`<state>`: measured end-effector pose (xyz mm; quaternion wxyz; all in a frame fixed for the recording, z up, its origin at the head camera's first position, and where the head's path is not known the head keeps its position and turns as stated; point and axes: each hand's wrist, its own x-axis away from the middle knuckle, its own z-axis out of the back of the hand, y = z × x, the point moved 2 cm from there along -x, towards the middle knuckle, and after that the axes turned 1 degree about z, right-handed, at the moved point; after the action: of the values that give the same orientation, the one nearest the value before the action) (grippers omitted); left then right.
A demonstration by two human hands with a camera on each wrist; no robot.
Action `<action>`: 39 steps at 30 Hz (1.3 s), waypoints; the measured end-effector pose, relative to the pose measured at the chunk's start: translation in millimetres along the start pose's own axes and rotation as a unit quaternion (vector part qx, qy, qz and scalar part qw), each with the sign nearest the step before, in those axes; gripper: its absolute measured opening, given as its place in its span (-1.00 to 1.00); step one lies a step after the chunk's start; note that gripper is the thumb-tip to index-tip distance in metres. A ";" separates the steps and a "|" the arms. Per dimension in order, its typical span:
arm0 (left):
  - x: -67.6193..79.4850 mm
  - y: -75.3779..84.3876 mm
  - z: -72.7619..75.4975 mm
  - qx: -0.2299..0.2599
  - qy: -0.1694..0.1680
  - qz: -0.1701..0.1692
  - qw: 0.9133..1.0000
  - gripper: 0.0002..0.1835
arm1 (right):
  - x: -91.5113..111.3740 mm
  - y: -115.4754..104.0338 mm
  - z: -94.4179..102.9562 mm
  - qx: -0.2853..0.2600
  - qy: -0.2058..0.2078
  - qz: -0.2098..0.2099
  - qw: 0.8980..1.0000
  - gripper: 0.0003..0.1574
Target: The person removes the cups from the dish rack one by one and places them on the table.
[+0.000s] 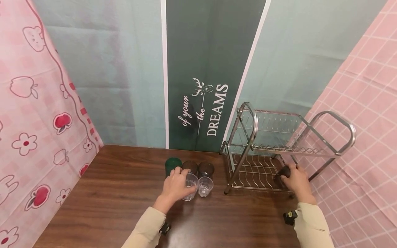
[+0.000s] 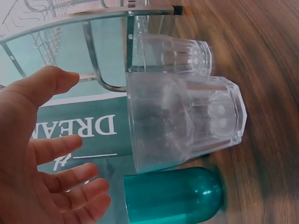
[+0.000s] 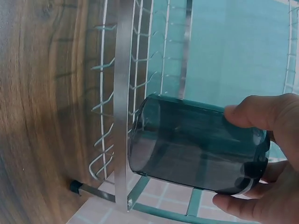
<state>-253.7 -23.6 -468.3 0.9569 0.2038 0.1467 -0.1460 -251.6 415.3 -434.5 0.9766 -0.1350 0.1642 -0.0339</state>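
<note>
My right hand (image 1: 298, 182) grips a dark tinted drinking glass (image 3: 196, 144) by its upper end, thumb on one side and fingers on the other. That glass stands at the right end of the lower tier of a metal dish rack (image 1: 273, 148). My left hand (image 1: 176, 186) hovers beside a larger clear glass (image 2: 187, 121), its fingers spread and, in the left wrist view, apart from it. Close by are a smaller clear glass (image 1: 205, 187) and a green glass (image 2: 173, 198). Two dark glasses (image 1: 207, 168) stand behind the clear ones, one partly hidden by my left hand.
The two-tier rack rests on a brown wooden table (image 1: 102, 199), near its back right. A green cloth with white lettering (image 1: 214, 69) hangs behind. Pink patterned cloths hang at the left (image 1: 40, 137) and right (image 1: 366, 137), the right one close to the rack.
</note>
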 end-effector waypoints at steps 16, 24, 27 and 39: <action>17.8 20.8 1.0 0.031 0.007 -0.007 0.999 -0.33 | 18.3 -34.0 9.1 -0.019 0.009 0.022 1.000 -0.33; 23.9 30.0 -1.5 0.049 0.022 -0.021 0.998 -0.35 | 26.1 -51.2 4.6 -0.043 0.030 0.033 0.998 -0.32; 26.3 34.5 -4.6 0.061 0.031 -0.026 0.997 -0.36 | 30.5 -57.7 0.8 -0.050 0.045 0.047 0.997 -0.33; 24.9 42.0 -15.5 0.066 0.043 -0.032 0.996 -0.37 | 40.6 -80.3 -3.6 -0.068 0.026 0.043 0.996 -0.32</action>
<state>-220.1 14.3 -475.7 0.9289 0.2681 0.1842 -0.1773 -216.2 332.7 -428.3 0.9610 -0.1929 0.1974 0.0162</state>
